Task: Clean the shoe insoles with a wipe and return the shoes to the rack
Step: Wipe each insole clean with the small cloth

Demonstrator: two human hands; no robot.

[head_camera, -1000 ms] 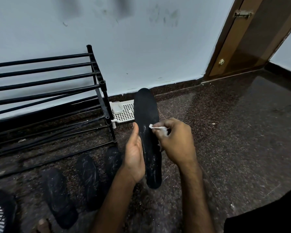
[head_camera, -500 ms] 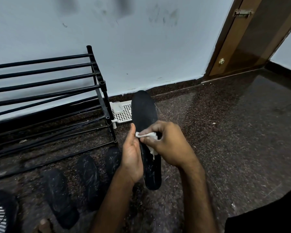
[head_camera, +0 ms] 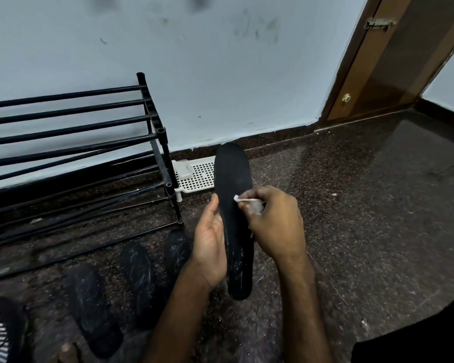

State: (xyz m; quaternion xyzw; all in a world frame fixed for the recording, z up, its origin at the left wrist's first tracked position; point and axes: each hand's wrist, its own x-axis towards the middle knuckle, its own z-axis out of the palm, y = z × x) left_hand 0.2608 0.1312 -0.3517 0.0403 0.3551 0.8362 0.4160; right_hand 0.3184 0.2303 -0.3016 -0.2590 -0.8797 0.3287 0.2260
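A long black insole (head_camera: 233, 179) is held upright-tilted over the floor, toe end pointing toward the wall. My left hand (head_camera: 210, 247) grips its left edge near the middle and heel. My right hand (head_camera: 275, 224) pinches a small crumpled white wipe (head_camera: 247, 201) and presses it against the insole's middle. White specks show on the heel part. Three more dark insoles (head_camera: 139, 281) lie side by side on the floor to the left, below the black metal shoe rack (head_camera: 152, 121).
A white perforated plastic tray (head_camera: 197, 176) sits on the floor against the wall, behind the insole. A striped black-and-white shoe (head_camera: 0, 334) shows at the bottom left corner. A brown door (head_camera: 393, 58) stands at the back right. Dark speckled stone floor stretches to the right.
My right hand slid the wipe leftward and down across the insole, then back up toward the right. The insole shifted slightly; my left hand kept its grip.
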